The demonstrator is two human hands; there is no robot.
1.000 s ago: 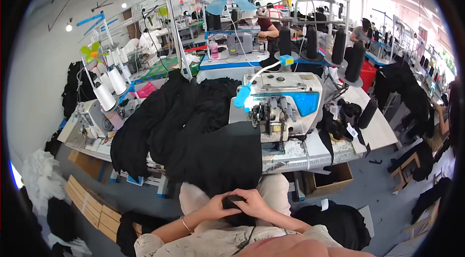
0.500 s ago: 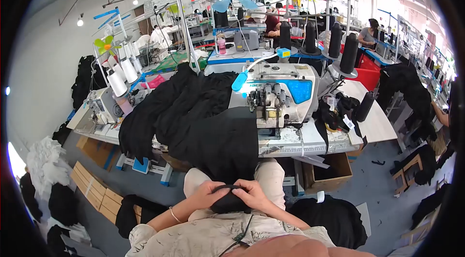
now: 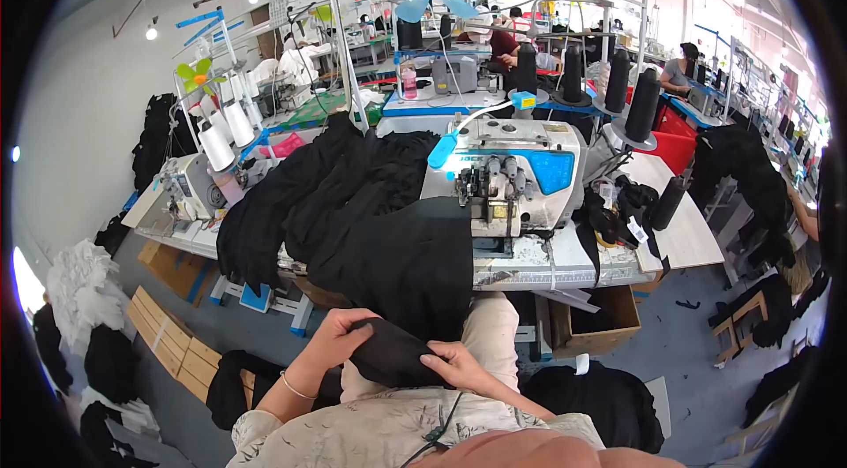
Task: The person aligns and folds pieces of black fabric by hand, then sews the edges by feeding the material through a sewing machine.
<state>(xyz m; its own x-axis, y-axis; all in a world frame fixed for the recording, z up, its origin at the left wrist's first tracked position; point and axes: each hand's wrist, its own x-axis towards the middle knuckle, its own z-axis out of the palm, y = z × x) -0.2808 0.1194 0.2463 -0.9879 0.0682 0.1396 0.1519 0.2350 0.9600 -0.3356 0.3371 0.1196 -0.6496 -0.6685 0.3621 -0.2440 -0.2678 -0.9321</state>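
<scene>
A black fabric piece (image 3: 393, 353) lies across the person's lap, just below the desk (image 3: 565, 269) edge. It looks matte and limp, folded into a rounded wedge, though its seams are too dark to make out. The left hand (image 3: 340, 337) has its fingers closed on its upper left edge; the right hand (image 3: 454, 364) presses down on its right side, fingers curled over the cloth. More black fabric (image 3: 353, 212) drapes off the desk beside the sewing machine (image 3: 512, 177).

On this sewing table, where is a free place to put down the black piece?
Bare tabletop lies right of the sewing machine, past the thread cone. Left of the machine is crowded: black fabric pile covers it. Both hands, left hand and right hand, hold the black piece.
</scene>
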